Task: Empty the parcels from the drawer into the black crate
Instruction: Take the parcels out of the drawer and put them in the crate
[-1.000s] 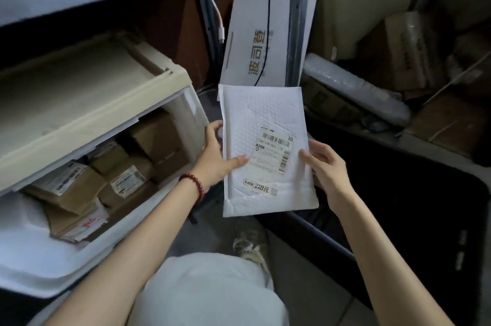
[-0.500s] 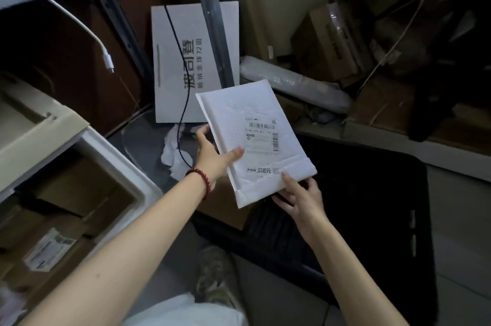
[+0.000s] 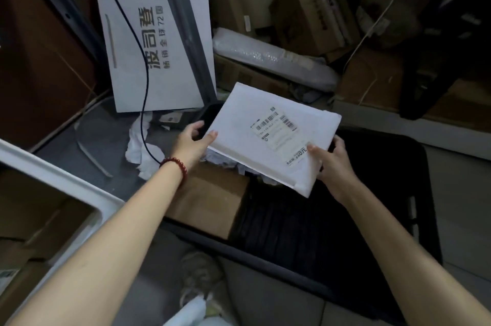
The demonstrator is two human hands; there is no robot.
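Note:
A white padded mailer with a barcode label lies nearly flat in the air over the black crate. My left hand grips its left edge, thumb on top. My right hand holds its near right corner, thumb on the label side. Inside the crate's left end lie a brown cardboard box and some white parcels, mostly hidden under the mailer. The white drawer shows at the lower left with cardboard parcels inside.
A white printed carton leans against a grey shelf post behind the crate, with a black cable hanging in front. Cardboard boxes and a bubble-wrapped roll pile up beyond. My shoe is on the grey floor.
Both hands have carried the mailer rightward and lowered it from upright to nearly flat over the crate. The view has swung right, leaving the drawer mostly out of frame.

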